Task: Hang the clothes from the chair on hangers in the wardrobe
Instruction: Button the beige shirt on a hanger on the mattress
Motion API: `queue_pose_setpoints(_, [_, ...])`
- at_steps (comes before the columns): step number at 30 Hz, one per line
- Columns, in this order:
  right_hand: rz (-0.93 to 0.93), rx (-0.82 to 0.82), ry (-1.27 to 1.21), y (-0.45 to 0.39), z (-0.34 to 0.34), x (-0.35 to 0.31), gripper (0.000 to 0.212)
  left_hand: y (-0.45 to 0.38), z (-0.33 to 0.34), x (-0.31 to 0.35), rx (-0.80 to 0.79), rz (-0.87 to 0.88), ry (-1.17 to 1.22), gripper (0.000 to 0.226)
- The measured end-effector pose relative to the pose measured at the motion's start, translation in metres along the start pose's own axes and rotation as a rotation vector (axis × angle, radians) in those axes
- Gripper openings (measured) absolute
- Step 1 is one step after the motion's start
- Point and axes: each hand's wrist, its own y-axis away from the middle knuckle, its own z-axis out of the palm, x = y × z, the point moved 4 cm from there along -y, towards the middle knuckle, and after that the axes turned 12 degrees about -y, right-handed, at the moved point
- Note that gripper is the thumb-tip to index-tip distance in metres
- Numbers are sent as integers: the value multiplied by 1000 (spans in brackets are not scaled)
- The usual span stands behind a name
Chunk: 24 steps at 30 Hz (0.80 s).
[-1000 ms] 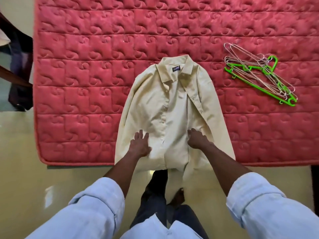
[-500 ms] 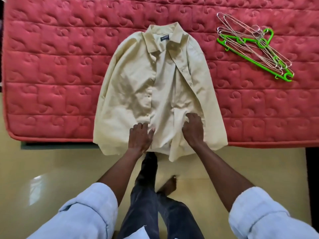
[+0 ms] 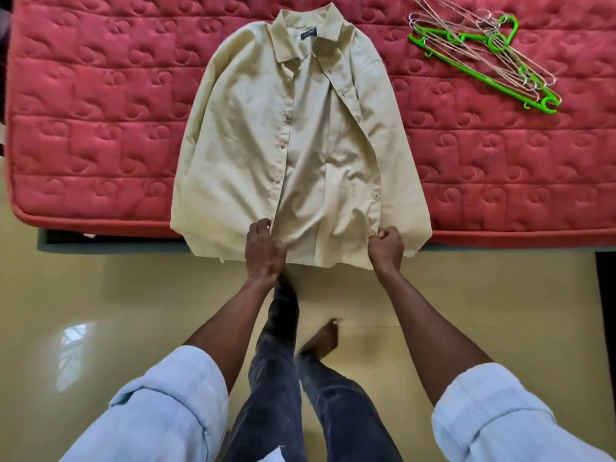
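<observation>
My left hand [image 3: 265,250] and right hand [image 3: 386,246] each pinch the shirt [image 3: 293,145] hem, apparently firmly. Risk: the overhanging hem drags it off the mattress [image 3: 100,111] if I tug.

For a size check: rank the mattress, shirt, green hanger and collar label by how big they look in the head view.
1. mattress
2. shirt
3. green hanger
4. collar label

**Clearance: mattress top and near edge**

Beige button-front shirt [image 3: 300,145] covers the mid-section of the red quilted mattress [image 3: 100,128], hem overhanging the near edge. Tangled wire and green plastic hangers [image 3: 483,55] obstruct the far right corner. Bare quilting lies open left of the shirt and between shirt and hangers.
</observation>
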Motion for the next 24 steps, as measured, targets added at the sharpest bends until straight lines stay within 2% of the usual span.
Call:
queue_pose_setpoints(3, [136,108,-308,14,-15,-5,9,6,-9,-2,61,-59,114,34])
queue_pose_setpoints(5, [112,220,-402,25,-29,-17,17,6,-13,0,60,-46,159,31])
queue_pose_setpoints(6, [29,275,-396,34,-36,-26,20,6,-14,3,41,-27,173,30])
queue_pose_setpoints(8, [-342,288,-274,62,-38,-53,17,4,-14,8,-24,7,203,30])
queue_pose_setpoints(9, [-572,155,-156,80,-29,-69,16,3,-14,9,-65,13,223,30])
queue_pose_setpoints(10, [-750,-87,-11,98,-11,-79,17,1,-14,9,-108,5,249,30])
queue_pose_setpoints(12, [-844,-658,398,129,30,-80,19,-3,-15,5,-168,-31,320,25])
queue_pose_setpoints(13, [-840,-810,564,136,44,-76,21,-6,-16,2,-168,-51,345,22])
queue_pose_setpoints(14, [-839,-837,654,137,52,-72,24,-8,-19,-3,-147,-70,349,21])
queue_pose_setpoints(17, [-752,-615,641,109,64,-69,21,-19,-26,-16,-58,-86,263,24])
queue_pose_setpoints(20, [-641,-405,569,73,74,-77,23,-40,-28,-16,-58,102,47,29])
queue_pose_setpoints(22, [-672,-351,471,55,84,-95,29,-57,-30,-10,-64,242,-65,33])
queue_pose_setpoints(24, [-718,-373,460,36,98,-110,40,-76,-31,-3,-86,326,-145,41])
